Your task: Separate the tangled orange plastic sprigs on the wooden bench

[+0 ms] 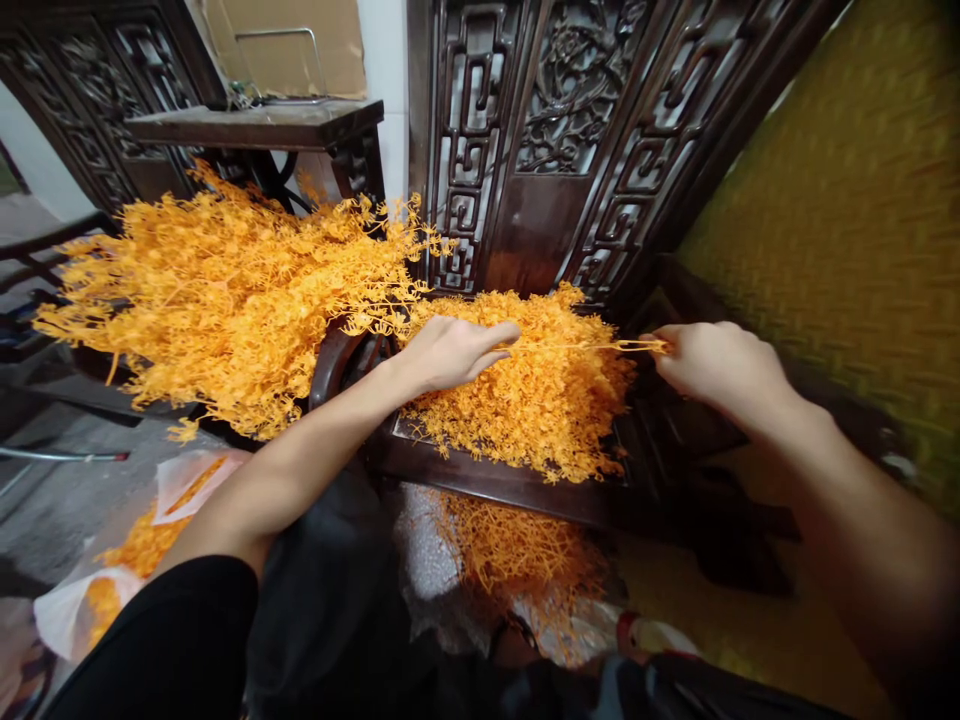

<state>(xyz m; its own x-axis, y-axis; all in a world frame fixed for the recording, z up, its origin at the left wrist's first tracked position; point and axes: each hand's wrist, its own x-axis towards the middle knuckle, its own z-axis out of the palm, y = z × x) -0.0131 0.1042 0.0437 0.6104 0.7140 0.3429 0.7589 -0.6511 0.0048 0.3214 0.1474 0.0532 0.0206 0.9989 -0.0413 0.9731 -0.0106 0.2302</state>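
A thin orange plant sprig (577,347) stretches straight between my two hands, above a pile of orange branching sprigs (540,400) on the seat of a dark carved wooden chair (487,478). My right hand (716,365), off the pile's right side, is closed on the sprig's thicker, looped end. Over the pile's left part, my left hand (457,352) has thumb and forefinger around the sprig's thin end; the exact contact is hard to see. A larger heap of the same orange sprigs (225,290) spreads to the left of the chair's armrest.
A dark side table (255,128) with cardboard (292,50) stands behind the large heap. More orange stems (517,545) lie beneath the seat by clear plastic. White bags (90,605) holding orange pieces are at lower left. A woven yellowish surface (847,180) borders the right.
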